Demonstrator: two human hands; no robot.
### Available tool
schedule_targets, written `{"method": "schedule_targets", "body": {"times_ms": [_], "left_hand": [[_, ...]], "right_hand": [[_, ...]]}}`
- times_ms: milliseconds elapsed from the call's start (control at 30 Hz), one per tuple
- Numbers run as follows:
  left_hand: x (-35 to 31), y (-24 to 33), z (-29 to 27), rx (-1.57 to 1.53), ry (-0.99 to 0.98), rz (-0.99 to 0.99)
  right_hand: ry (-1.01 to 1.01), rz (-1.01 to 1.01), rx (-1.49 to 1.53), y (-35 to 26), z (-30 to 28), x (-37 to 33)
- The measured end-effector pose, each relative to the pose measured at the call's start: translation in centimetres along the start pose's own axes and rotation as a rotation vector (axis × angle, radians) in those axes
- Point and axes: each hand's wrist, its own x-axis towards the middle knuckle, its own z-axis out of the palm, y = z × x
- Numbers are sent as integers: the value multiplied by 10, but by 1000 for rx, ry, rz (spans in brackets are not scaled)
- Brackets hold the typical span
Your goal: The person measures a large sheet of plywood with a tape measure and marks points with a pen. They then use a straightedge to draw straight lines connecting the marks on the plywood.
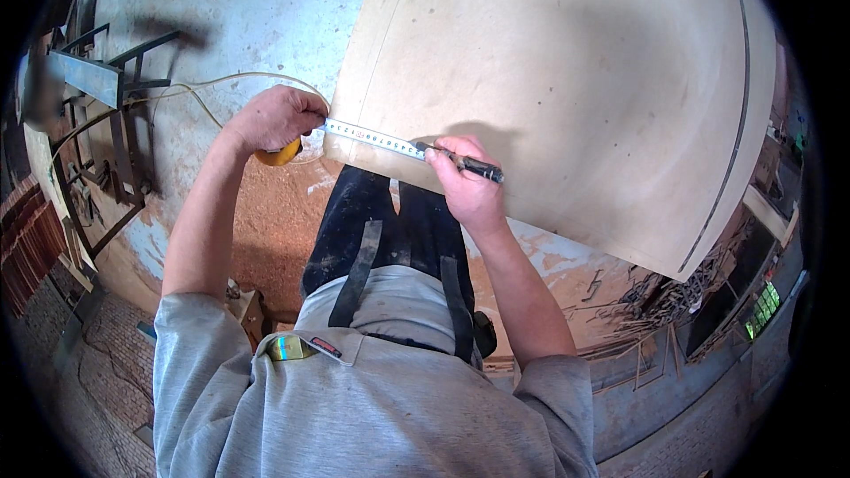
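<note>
A large pale board lies in front of me, with a thin line drawn near its left edge and a dark strip along its right side. My left hand is closed at the board's left edge on a yellow tape measure. Its white blade runs out to the right over the near left corner of the board. In my right hand is a black marker pen, tilted, its tip end beside the blade's right end. My right fingertips touch or nearly touch the blade there.
Metal frames stand on the floor at the left, and a pale cable runs from them to the board. Reddish sawdust covers the floor near my legs. A pile of dark scraps lies beyond the board's near right corner.
</note>
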Motion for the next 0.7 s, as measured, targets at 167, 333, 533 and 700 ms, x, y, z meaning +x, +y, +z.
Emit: {"method": "schedule_targets", "body": {"times_ms": [167, 333, 533, 700], "left_hand": [[-3, 2, -2, 78, 4, -3], [-29, -15, 10, -79, -98, 53], [-75, -17, 82, -337, -323, 111], [-95, -5, 131, -423, -409, 104]], "right_hand": [[5, 46, 18, -10, -6, 1], [131, 152, 282, -21, -37, -16], [321, 156, 326, -15, -94, -54], [436, 260, 377, 0, -120, -87]]}}
